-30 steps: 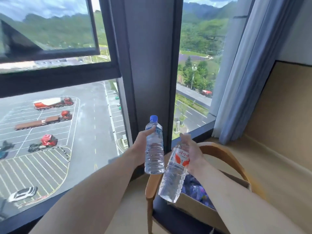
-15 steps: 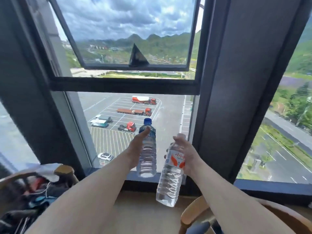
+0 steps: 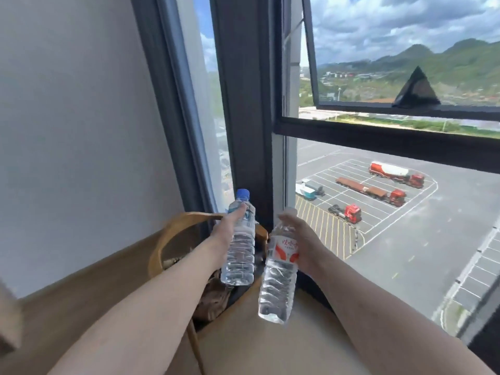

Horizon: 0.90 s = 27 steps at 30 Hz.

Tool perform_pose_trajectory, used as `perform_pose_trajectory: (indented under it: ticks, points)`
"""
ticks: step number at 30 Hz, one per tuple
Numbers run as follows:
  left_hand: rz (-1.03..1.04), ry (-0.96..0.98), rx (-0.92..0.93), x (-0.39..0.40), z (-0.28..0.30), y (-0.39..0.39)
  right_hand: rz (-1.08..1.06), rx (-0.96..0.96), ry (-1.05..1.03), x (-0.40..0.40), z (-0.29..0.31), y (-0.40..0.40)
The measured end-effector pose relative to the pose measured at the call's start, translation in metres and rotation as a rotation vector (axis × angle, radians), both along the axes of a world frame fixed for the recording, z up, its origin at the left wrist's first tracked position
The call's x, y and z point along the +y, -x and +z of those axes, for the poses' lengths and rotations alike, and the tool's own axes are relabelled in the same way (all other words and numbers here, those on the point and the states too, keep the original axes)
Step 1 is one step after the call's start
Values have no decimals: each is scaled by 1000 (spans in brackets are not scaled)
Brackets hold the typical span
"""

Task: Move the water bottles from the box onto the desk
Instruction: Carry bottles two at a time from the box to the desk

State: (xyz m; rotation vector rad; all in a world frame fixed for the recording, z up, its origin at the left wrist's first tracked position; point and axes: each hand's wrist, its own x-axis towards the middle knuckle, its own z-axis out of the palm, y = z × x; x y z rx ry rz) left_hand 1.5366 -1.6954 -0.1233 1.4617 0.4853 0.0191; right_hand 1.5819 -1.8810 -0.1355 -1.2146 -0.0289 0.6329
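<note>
Each hand gripped one bottle high: left hand (image 3: 226,234) blue-capped bottle (image 3: 239,246), right hand (image 3: 303,247) red-labelled bottle (image 3: 280,269). Their heavy bodies below could swing and slip.

Two bottles are held side by side: one (image 3: 239,250) in the left hand (image 3: 226,234), one (image 3: 278,277) in the right hand (image 3: 303,247); a chair (image 3: 173,234) is seen behind the left hand.

Single head-worn wide-angle view, no second view to overlap. It looks forward and down along both forearms, close to them, facing a window (image 3: 392,185) with a wall (image 3: 75,131) at the frame's left.
</note>
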Motion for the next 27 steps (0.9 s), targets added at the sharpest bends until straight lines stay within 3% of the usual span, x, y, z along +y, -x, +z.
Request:
perform_pose_trajectory:
  ticks: [15,27]
  points:
    - [578,113,-114,308,23,273,433,-53,36,361,31,200]
    - [1033,105,53,465,-3,477,842,-101,78,596,3,351]
